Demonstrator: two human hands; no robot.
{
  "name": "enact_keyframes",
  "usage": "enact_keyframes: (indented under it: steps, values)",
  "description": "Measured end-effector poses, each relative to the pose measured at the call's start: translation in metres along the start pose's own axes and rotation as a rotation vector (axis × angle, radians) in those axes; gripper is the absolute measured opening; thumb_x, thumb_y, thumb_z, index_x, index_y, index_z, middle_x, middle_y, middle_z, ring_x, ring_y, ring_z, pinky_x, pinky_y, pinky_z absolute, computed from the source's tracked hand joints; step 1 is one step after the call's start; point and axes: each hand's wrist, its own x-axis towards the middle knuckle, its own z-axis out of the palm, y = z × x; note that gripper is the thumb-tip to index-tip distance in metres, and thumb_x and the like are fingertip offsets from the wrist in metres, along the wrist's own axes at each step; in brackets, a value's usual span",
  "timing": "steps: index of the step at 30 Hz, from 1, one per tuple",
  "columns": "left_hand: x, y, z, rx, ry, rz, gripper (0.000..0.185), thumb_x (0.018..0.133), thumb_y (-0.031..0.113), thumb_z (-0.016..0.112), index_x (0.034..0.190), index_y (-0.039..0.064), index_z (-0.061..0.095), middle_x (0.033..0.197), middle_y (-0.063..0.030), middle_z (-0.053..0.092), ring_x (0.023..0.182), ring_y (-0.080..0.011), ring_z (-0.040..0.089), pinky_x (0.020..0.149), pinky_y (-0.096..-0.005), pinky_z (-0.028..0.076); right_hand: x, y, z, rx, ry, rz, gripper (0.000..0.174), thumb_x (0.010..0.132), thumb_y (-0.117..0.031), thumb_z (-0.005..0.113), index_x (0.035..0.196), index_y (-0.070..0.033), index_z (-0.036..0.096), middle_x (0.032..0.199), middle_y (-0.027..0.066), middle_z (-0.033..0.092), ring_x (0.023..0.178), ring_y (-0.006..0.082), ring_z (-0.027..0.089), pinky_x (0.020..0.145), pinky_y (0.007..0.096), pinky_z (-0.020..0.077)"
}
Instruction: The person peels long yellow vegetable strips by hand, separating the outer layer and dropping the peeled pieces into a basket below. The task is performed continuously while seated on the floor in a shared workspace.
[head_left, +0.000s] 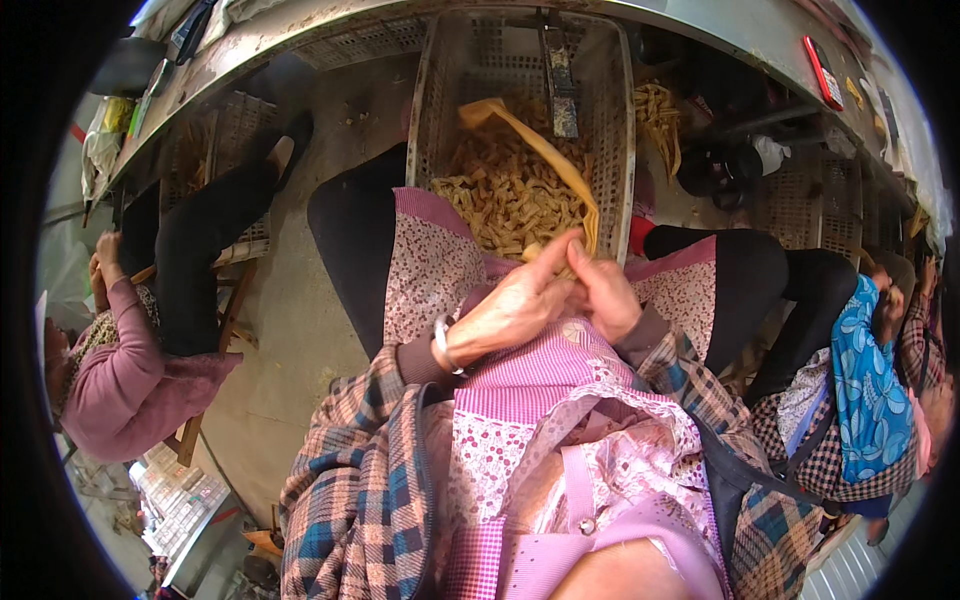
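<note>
A long, flat, yellow-tan pliable strip (551, 146), perhaps a dried foodstuff, bends over the crate and runs down into my hands. My left hand (514, 304), with a pale bangle at the wrist, pinches its lower part above my lap. Against it, thumb beside thumb, my right hand (607, 292) grips the same strip. Curled fingers hide most of the held part. Just beyond my hands lies a heap of short, knotted-looking tan pieces (495, 214) inside a plastic crate (628, 150) with perforated walls.
A dark metal bar (559, 75) reaches down into the crate from the table edge (360, 19). A red phone (823, 73) rests on the table at right. More strips (658, 124) hang beside the crate. People sit close by: a purple sleeve (112, 397) left, a blue patterned sleeve (870, 390) right.
</note>
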Motion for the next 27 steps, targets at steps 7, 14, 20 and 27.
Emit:
enact_keyframes:
  steps: [7,14,20,27]
  values:
    - [-0.009,0.020,-0.015,-0.555,0.278,-0.240,0.055,0.088,-0.007,0.054,0.142,-0.003,0.040,0.128,-0.0235,0.054,0.094,-0.0246,0.066,0.080,-0.0332,0.057,0.008,-0.002,0.010,-1.029,0.292,-0.572,0.013,0.096,-0.009,0.059,0.105,0.000,0.066,0.095,0.0059,0.064,0.083,0.0141,0.062,0.073,0.0287,0.0529]
    - [-0.014,0.033,-0.015,0.355,0.133,-0.119,0.031,0.099,0.026,0.055,0.097,-0.004,0.063,0.081,-0.0073,0.063,0.073,-0.0121,0.056,0.066,-0.0298,0.046,0.008,-0.013,0.002,-0.397,0.288,-0.391,0.016,0.095,-0.009,0.064,0.108,0.000,0.066,0.094,0.0073,0.070,0.082,0.0128,0.067,0.077,0.0285,0.0554]
    - [-0.037,0.067,-0.033,0.581,0.040,0.053,0.033,0.096,0.033,0.061,0.097,0.000,0.066,0.082,-0.0092,0.060,0.077,-0.0167,0.053,0.069,-0.0350,0.044,-0.001,-0.054,-0.059,0.005,0.265,-0.383,0.019,0.097,-0.015,0.061,0.108,-0.001,0.066,0.092,0.0074,0.070,0.081,0.0143,0.068,0.072,0.0290,0.0577]
    - [-0.014,0.030,-0.002,0.010,-0.196,-0.115,0.032,0.094,0.025,0.066,0.108,-0.004,0.061,0.081,-0.0048,0.060,0.074,-0.0105,0.052,0.068,-0.0268,0.046,-0.012,-0.045,-0.007,0.010,0.184,-0.381,0.019,0.096,-0.014,0.062,0.109,0.001,0.065,0.093,0.0106,0.070,0.083,0.0192,0.069,0.071,0.0330,0.0594]
